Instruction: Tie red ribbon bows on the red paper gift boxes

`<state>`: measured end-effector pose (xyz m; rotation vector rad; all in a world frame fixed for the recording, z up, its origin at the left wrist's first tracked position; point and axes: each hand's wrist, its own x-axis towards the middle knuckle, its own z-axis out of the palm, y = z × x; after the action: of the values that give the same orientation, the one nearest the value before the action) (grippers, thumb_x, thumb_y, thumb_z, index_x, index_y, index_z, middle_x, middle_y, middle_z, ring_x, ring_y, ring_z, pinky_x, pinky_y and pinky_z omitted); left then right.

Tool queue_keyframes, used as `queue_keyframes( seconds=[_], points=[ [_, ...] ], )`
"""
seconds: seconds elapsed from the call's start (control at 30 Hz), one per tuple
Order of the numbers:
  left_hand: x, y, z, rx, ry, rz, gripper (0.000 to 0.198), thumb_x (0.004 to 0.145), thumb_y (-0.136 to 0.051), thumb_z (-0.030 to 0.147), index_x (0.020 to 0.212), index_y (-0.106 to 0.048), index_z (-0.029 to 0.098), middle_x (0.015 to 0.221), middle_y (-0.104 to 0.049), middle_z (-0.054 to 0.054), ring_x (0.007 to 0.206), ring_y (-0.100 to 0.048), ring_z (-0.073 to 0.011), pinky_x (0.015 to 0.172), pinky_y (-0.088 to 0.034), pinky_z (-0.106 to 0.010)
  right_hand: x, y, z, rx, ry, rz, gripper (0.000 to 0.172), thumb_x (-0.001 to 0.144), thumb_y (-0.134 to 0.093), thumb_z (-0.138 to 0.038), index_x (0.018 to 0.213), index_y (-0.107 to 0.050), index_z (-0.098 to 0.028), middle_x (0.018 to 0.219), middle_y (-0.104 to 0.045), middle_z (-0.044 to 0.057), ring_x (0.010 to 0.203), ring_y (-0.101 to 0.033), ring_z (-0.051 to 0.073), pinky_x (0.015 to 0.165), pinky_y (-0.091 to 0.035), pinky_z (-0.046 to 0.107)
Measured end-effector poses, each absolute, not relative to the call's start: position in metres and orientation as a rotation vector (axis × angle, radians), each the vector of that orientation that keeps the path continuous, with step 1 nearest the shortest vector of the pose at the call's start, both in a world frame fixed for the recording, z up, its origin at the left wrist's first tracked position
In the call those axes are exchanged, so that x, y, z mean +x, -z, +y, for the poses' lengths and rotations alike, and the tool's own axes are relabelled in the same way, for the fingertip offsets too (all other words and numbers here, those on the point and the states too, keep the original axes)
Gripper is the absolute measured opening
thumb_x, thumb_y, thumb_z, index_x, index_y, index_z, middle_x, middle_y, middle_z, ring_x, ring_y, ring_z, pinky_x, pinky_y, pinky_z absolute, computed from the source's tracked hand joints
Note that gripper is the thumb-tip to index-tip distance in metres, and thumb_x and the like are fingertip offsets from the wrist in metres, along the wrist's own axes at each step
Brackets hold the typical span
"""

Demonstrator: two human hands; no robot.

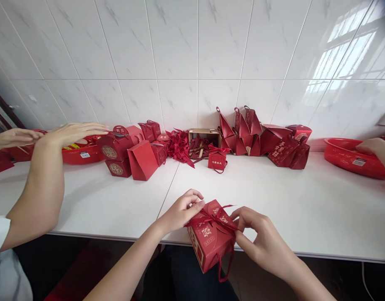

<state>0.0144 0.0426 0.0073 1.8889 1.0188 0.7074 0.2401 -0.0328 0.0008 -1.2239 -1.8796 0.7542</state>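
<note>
I hold a red gift box (pixel 209 242) with gold print at the near edge of the white table (pixel 274 200). My left hand (pixel 181 211) grips its upper left side, fingers curled round the top. My right hand (pixel 261 238) pinches the dark red ribbon (pixel 216 218) tied in a bow on the box's top. A ribbon loop hangs below the box.
Along the tiled wall lie several finished red boxes (pixel 129 150), a heap of red ribbons (pixel 180 144), a small cardboard box (pixel 205 136) and folded red box blanks (pixel 258 133). Red basins stand at the left (pixel 82 154) and right (pixel 352 161). Another person's arm (pixel 44 179) reaches in at left, another hand (pixel 377 150) at right.
</note>
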Motion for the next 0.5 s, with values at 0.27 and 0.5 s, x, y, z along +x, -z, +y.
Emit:
queue_keyframes(
  seconds=[0.27, 0.5],
  points=[
    [0.014, -0.008, 0.038, 1.953, -0.759, 1.124, 0.039, 0.088, -0.046, 0.048, 0.065, -0.049, 0.016, 0.114, -0.044, -0.005, 0.076, -0.050, -0.0127, 0.075, -0.040, -0.030, 0.238, -0.003, -0.036, -1.279, -0.872, -1.805, 0.017, 0.077, -0.046, -0.013, 0.062, -0.042, -0.021, 0.093, -0.062, 0.005, 0.088, -0.059, 0.019, 0.052, -0.042, 0.022],
    [0.013, 0.006, 0.034, 1.717, -0.794, 0.967, 0.030, 0.089, -0.048, 0.048, 0.084, -0.050, 0.019, 0.099, -0.051, -0.003, 0.083, -0.049, -0.0147, 0.077, -0.040, -0.028, 0.245, 0.008, -0.033, -1.172, -0.854, -1.766, 0.016, 0.086, -0.052, -0.032, 0.074, -0.049, -0.021, 0.086, -0.062, 0.004, 0.081, -0.060, 0.018, 0.075, -0.049, 0.032]
  ],
)
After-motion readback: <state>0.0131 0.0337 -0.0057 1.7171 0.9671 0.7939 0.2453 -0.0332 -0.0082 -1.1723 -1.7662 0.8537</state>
